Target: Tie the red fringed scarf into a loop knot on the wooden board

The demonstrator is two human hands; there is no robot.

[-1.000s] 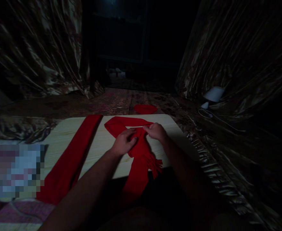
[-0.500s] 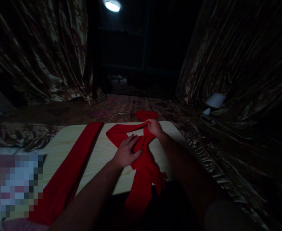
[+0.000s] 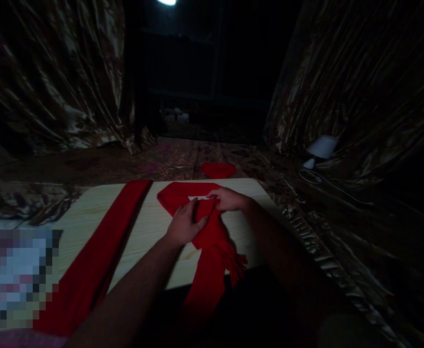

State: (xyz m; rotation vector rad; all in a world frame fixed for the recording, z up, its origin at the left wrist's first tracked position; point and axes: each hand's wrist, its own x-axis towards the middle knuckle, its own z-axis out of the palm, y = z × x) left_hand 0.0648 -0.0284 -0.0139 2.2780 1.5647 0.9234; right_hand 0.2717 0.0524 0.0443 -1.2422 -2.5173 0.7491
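Note:
A red fringed scarf (image 3: 212, 237) lies looped on a pale wood-grain table (image 3: 147, 232), its fringe toward the near right and one end hanging over the near edge. My left hand (image 3: 186, 223) rests on the loop's left part with the fingers spread. At the loop's right side, my right hand (image 3: 226, 198) has its fingers closed on the scarf's fabric. Its fingertips come close to those of my left hand. Another length of red cloth (image 3: 103, 241) runs along the table's left side; whether it joins the scarf is not visible.
Beyond the far edge lies more red fabric (image 3: 218, 169) on a patterned cover. A small white lamp (image 3: 322, 147) with a cord stands at the right. Heavy curtains (image 3: 70, 72) hang on both sides of a dark window. A blurred-out object (image 3: 16, 275) is at the lower left.
My right hand has moved down and a little left along the scarf, from the loop's top right corner to its inner right side. My left hand stays on the fabric.

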